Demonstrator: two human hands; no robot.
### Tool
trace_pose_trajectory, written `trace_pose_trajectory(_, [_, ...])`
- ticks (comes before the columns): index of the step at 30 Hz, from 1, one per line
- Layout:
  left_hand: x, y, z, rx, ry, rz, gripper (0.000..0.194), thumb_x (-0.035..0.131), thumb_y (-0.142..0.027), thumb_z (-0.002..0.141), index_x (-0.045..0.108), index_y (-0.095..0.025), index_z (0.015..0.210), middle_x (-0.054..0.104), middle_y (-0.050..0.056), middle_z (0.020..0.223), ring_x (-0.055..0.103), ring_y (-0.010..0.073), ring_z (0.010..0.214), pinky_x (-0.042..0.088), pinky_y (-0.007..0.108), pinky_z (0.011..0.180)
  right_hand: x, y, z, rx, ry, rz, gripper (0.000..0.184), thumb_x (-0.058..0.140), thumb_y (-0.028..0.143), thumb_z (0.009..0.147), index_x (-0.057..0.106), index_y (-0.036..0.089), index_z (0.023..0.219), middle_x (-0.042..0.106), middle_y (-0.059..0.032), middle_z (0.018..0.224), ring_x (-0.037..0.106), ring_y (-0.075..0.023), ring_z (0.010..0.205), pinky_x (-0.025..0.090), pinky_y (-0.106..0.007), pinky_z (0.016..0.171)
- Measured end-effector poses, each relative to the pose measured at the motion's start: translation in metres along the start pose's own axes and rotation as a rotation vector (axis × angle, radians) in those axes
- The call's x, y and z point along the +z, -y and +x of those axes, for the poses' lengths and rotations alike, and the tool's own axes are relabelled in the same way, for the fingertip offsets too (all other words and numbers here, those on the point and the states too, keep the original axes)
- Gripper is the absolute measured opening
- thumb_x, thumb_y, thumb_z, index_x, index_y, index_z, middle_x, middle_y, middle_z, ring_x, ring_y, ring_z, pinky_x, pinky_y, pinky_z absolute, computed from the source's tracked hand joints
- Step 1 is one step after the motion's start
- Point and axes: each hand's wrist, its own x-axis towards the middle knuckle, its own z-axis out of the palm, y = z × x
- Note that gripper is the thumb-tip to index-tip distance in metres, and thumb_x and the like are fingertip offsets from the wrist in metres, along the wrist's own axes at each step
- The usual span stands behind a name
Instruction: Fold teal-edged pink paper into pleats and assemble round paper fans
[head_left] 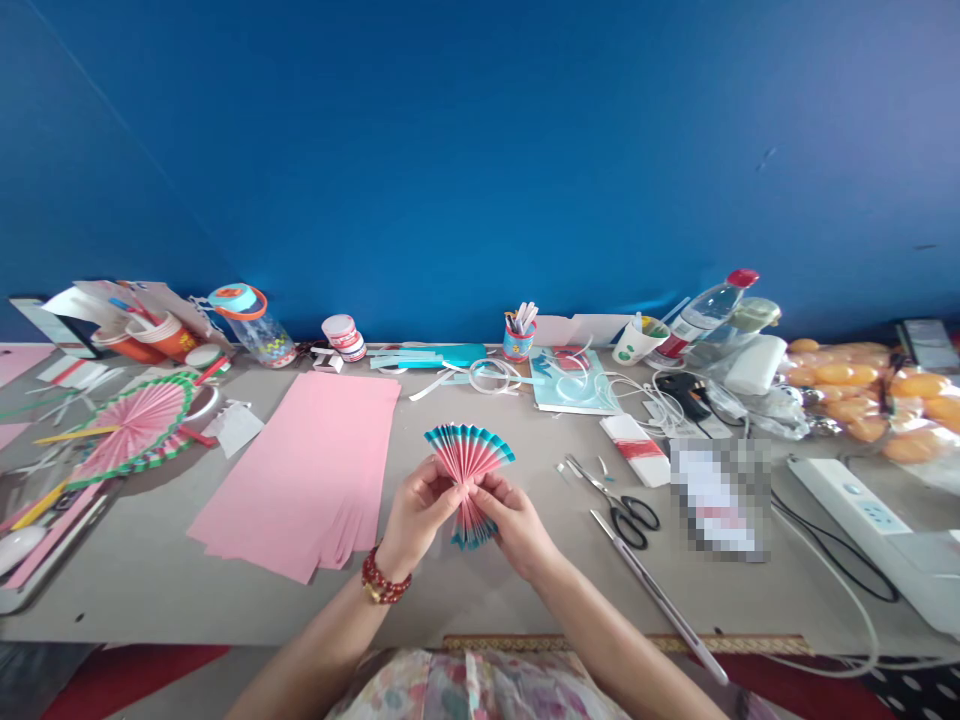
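A pleated paper fan [471, 452], pink with a teal edge, is pinched at its middle between my two hands. Its upper half spreads wide, while the lower half fans out less, below my fingers. My left hand [421, 512], with a red bead bracelet [385, 580] at the wrist, grips the fan from the left. From the right, my right hand [517, 520] holds it with the thumb near the centre. To the right on the table lie black-handled scissors [628, 512], a little apart from my right hand. A stack of pink paper [300, 470] lies left of my left hand.
Finished-looking pink-and-green fans [131, 425] lie at the far left. Along the wall stand a water bottle [251, 325], a small pot of sticks [519, 340] and a plastic bottle [701, 318]. A silver pen-like knife [652, 590] and a power strip [862, 505] lie at the right.
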Motion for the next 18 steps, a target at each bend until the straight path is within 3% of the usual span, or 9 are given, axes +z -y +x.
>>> trace_pose_trajectory(6, [-0.006,0.014,0.002,-0.148,-0.005,-0.136,0.026,0.073,-0.037,0.079,0.072,-0.017,0.096,0.073,0.007,0.096,0.066,0.0211,0.093,0.050,0.032,0.087,-0.004,0.007,0.005,-0.157,-0.071,-0.235,0.038,0.076,0.048,0.075,0.065,0.018,0.095,0.071,-0.0055,0.089,0.065,-0.0190,0.080,0.052,-0.031,0.074])
trace_pose_trajectory(13, [-0.006,0.015,0.002,-0.260,-0.030,-0.192,0.030,0.078,-0.038,0.074,0.072,-0.014,0.092,0.073,0.007,0.090,0.066,0.0176,0.082,0.051,0.027,0.076,-0.003,0.015,0.007,-0.055,-0.007,-0.087,0.038,0.078,0.048,0.073,0.068,0.018,0.094,0.073,-0.0061,0.093,0.067,-0.0201,0.085,0.052,-0.033,0.080])
trace_pose_trajectory(18, [-0.006,0.015,0.003,-0.274,-0.025,-0.179,0.032,0.077,-0.039,0.075,0.071,-0.014,0.094,0.072,0.006,0.088,0.066,0.0180,0.081,0.051,0.026,0.073,-0.002,0.011,0.009,-0.089,-0.001,-0.083,0.037,0.077,0.047,0.075,0.070,0.019,0.098,0.074,-0.0062,0.098,0.067,-0.0212,0.090,0.052,-0.034,0.084])
